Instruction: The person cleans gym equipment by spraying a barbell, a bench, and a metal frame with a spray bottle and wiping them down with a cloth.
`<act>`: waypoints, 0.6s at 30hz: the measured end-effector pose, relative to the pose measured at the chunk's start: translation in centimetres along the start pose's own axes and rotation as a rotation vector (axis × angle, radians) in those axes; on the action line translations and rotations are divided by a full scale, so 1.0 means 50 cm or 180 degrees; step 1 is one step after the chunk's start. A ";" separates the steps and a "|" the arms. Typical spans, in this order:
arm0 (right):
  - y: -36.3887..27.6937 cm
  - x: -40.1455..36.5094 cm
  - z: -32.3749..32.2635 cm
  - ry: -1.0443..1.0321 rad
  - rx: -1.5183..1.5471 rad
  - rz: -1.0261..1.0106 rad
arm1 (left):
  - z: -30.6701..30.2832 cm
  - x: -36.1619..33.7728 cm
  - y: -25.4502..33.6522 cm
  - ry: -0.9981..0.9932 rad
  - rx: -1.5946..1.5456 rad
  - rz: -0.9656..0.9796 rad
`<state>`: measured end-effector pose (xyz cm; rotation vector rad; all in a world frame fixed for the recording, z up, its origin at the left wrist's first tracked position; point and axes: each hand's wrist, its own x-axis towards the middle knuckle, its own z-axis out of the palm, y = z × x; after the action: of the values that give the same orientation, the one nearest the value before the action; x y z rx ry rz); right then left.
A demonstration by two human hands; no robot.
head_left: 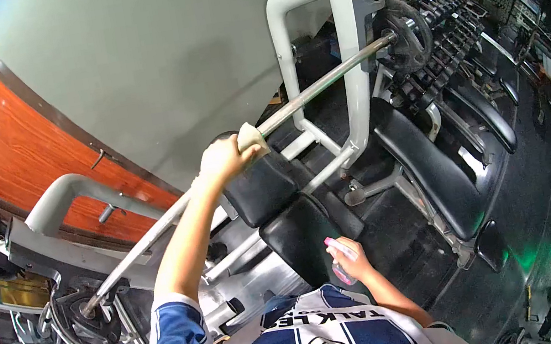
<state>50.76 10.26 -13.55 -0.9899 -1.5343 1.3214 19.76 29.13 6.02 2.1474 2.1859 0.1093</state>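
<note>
Stretched out to the bar, my left hand (221, 159) is closed on a pale cloth (252, 139), which lies against the metal barbell (319, 86). The barbell rests across a grey rack (348, 38), with a black weight plate (406, 34) at its right end and another plate (83, 321) at its left end. Lower down, my right hand (353, 260) is wrapped round a clear spray bottle with a pink top (339, 254). The bottle is over the black bench pad (300, 236), below the bar.
A second black bench (429, 162) stands to the right, near a rack of dumbbells (440, 49). Behind the bar are a grey wall (142, 56) and a red-brown wood panel (17, 133). More gym machines line the far right.
</note>
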 end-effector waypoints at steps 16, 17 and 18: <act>0.059 -0.002 -0.032 -0.0105 -0.0131 0.0320 | 0.034 0.090 -0.067 -0.1256 -0.1477 -0.0323; 0.051 -0.002 -0.028 -0.0125 -0.0116 0.0348 | 0.034 0.087 -0.065 -0.1211 -0.1665 -0.0607; 0.045 0.001 -0.027 -0.0097 0.0058 0.0385 | 0.059 0.109 -0.086 -0.1459 -0.1915 -0.0629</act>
<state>52.08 11.01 -15.69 -1.0696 -1.5024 1.4379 15.68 34.49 2.62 1.4537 1.7871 0.2068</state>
